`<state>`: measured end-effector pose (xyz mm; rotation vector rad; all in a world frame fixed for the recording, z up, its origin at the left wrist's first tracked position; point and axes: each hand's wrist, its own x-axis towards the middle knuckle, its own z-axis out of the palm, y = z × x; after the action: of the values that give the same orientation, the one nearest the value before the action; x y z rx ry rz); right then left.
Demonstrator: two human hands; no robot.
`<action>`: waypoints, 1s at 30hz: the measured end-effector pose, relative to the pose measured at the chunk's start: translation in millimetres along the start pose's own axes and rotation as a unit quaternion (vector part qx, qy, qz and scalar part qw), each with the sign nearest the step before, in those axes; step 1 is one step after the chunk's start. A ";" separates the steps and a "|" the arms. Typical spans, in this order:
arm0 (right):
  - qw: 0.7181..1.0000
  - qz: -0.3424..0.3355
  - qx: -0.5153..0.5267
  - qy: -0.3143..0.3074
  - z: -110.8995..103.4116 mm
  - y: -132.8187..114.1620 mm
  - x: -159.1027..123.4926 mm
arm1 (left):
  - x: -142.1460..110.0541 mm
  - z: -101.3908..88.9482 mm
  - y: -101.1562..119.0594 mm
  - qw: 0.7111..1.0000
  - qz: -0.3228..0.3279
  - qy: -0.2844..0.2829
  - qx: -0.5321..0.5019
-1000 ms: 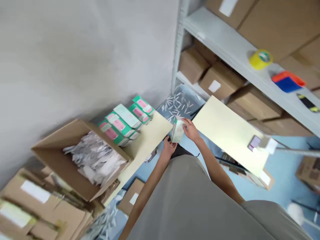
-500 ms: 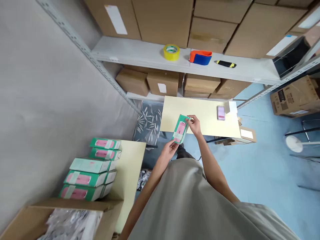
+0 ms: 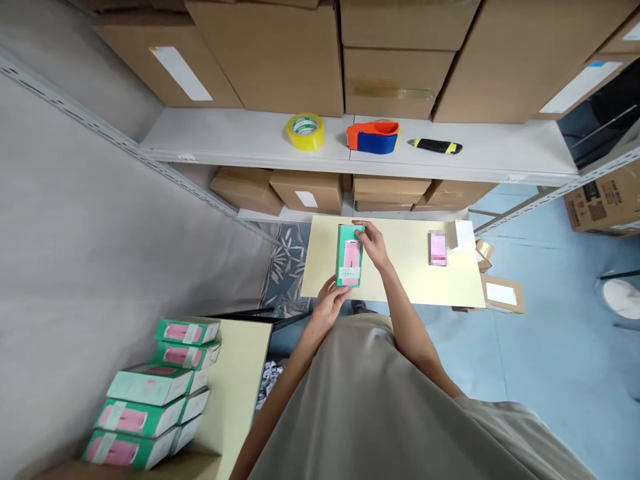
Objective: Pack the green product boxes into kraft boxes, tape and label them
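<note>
Between my hands is a slim green box (image 3: 351, 257) with a pink picture and a pale band on its front. It stands nearly upright in view, over the edge of a cream table (image 3: 415, 283). My left hand (image 3: 330, 299) grips its lower end from beneath. At the upper right corner, my right hand (image 3: 373, 243) has its thumb on the front face and its fingers behind the top. On the table to the right lie a phone (image 3: 437, 249) with a lit pink screen and a small white box (image 3: 462, 235).
Stacked green boxes (image 3: 143, 417) stand on a side table (image 3: 243, 367) at left. Tape (image 3: 305, 132), an orange and blue strap-like item (image 3: 374, 137) and a cutter knife (image 3: 436, 146) lie on the shelf (image 3: 240, 137). Cartons (image 3: 395, 80) fill the rack. White strips litter the floor.
The green box has turned from a tilt to almost upright, and both hands have moved slightly left with it. The camera view has shifted toward the shelf.
</note>
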<state>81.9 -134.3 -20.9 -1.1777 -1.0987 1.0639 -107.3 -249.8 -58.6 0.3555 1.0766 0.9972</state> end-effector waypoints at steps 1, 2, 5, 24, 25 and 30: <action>1.000 0.001 -0.007 -0.001 -0.8 0.8 7.5 | 4.9 6.6 0.6 0.999 0.033 0.024 0.012; 1.000 0.008 -0.014 -0.001 -1.0 2.2 13.9 | 8.7 12.8 1.6 0.996 0.069 0.050 0.027; 0.999 0.048 -0.013 0.012 1.2 9.6 28.1 | 14.8 27.8 8.4 0.984 0.142 0.093 0.062; 0.979 0.103 -0.162 0.062 6.8 17.9 46.3 | 20.7 49.5 30.5 0.978 0.136 0.139 0.078; 0.980 0.084 -0.171 0.054 4.3 15.0 45.1 | 20.9 48.2 29.5 0.979 0.131 0.139 0.070; 0.974 0.082 -0.207 0.029 -13.9 8.9 37.6 | 19.3 42.2 23.9 0.990 0.083 0.109 0.027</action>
<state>100.9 -98.5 -27.6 -1.6443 -1.2305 0.9420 -80.9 -212.4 -33.6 0.3928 1.2888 1.1766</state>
